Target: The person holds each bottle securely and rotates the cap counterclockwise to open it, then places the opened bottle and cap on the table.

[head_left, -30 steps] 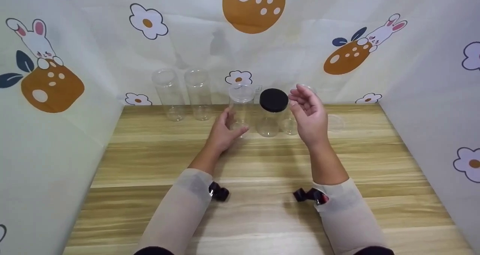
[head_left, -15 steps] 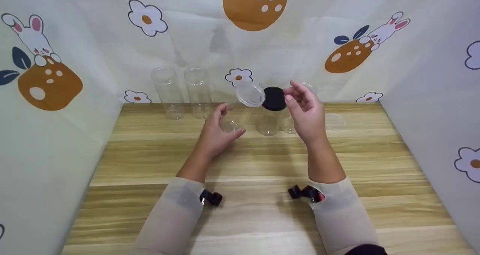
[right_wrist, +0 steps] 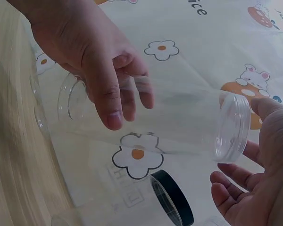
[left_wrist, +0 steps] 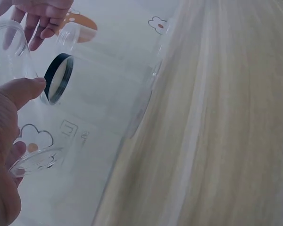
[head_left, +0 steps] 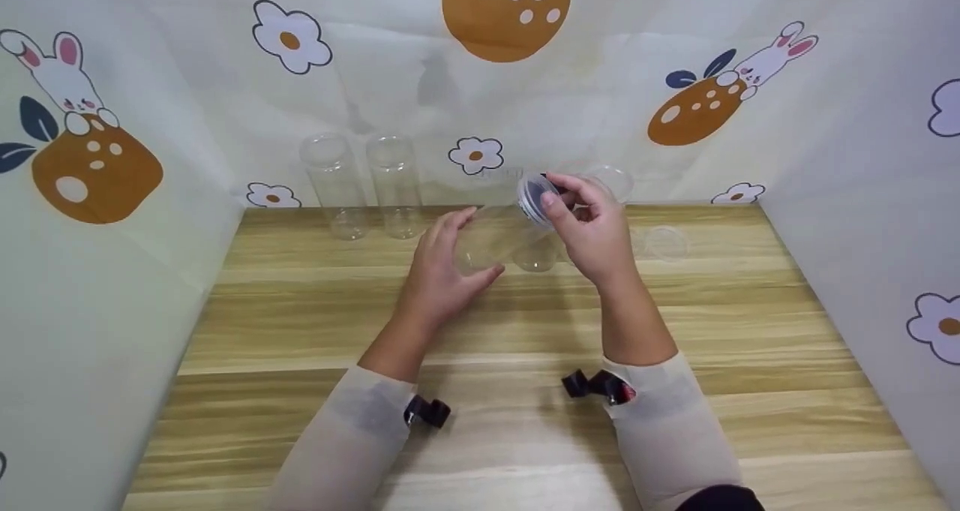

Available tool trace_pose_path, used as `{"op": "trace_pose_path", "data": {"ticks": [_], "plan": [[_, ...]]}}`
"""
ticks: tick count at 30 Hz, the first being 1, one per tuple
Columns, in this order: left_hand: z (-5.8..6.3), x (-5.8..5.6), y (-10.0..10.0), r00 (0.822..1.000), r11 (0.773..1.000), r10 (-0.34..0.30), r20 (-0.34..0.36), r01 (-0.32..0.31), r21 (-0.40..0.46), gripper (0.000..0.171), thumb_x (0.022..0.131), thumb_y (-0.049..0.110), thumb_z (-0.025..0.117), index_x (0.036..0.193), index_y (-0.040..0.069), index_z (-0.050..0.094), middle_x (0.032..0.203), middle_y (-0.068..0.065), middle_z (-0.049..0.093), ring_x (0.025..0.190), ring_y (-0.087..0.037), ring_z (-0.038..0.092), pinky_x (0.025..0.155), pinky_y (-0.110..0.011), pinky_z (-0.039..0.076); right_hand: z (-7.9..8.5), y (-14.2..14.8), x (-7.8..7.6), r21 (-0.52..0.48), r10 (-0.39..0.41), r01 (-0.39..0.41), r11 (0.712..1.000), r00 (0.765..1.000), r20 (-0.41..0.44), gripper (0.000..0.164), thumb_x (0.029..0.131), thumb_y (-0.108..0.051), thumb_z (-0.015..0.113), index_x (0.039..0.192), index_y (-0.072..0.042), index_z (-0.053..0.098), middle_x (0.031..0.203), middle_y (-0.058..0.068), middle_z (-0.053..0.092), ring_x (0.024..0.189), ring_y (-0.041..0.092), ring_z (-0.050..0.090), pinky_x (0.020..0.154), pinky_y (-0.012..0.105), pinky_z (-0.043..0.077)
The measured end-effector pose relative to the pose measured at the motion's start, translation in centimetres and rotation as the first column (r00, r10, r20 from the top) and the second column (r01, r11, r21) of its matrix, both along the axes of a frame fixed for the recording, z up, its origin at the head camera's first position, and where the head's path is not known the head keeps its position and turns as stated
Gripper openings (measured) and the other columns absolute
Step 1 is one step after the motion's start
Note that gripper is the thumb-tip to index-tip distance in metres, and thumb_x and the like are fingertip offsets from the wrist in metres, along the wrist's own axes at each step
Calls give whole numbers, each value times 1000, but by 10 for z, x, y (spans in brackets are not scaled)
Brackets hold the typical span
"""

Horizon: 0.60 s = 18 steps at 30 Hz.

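Note:
A clear cylindrical jar [right_wrist: 179, 117] is tilted with its top to the right. My left hand [head_left: 442, 263] grips its lower part, thumb on the near side, as the right wrist view also shows. At its raised end is a clear lid [right_wrist: 232, 128]. My right hand [head_left: 592, 226] holds this lid end, thumb on one side and curled fingers on the other. Just behind stands a clear jar with a black lid [right_wrist: 172, 197]; in the head view the tilted jar and my right hand hide most of that lid.
Two tall clear jars [head_left: 330, 181] stand at the back left, against the patterned backdrop [head_left: 375, 83]. Another clear jar [head_left: 613, 183] stands partly behind my right hand. A clear disc [head_left: 666, 242] lies on the wood-grain table [head_left: 495, 421] to the right.
The jar in my left hand has gone from upright to tilted rightward, its lid end moving right. My right hand has come left and down, from beside the black lid to the clear lid.

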State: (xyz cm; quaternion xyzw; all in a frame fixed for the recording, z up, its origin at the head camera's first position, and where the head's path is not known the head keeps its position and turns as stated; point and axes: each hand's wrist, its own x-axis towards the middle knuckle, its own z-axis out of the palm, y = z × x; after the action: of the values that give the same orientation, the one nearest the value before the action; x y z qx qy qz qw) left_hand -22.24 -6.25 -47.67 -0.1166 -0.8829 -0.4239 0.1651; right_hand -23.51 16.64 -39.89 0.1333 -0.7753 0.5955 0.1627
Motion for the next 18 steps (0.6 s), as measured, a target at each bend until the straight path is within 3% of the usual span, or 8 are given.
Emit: {"op": "trace_pose_path", "data": {"ticks": [4, 11, 18], "plan": [[-2, 2, 1, 999, 998, 35, 0, -35, -58, 88, 79, 45, 94, 153, 24, 51, 151, 1, 58, 142, -25, 54, 124, -49, 43, -3, -2, 1, 50, 2, -4, 999, 999, 35, 37, 95, -31, 81, 128, -15, 77, 123, 7, 67, 100, 18, 58, 77, 23, 51], [-6, 3, 1, 1000, 999, 19, 12, -18, -45, 89, 78, 43, 95, 153, 23, 52, 147, 1, 61, 139, -25, 57, 122, -49, 46, -7, -3, 2, 85, -25, 20, 996, 998, 51, 38, 92, -32, 86, 127, -17, 79, 133, 3, 69, 110, 17, 58, 85, 23, 52], [-9, -1, -1, 1000, 1000, -17, 23, 17, -12, 89, 78, 39, 96, 154, 21, 53, 147, 0, 64, 140, -26, 58, 122, -48, 46, -9, -1, 3, 73, 87, -86, 994, 996, -3, 36, 95, -19, 79, 131, -16, 77, 146, 0, 68, 130, 19, 62, 101, 30, 52]]}}
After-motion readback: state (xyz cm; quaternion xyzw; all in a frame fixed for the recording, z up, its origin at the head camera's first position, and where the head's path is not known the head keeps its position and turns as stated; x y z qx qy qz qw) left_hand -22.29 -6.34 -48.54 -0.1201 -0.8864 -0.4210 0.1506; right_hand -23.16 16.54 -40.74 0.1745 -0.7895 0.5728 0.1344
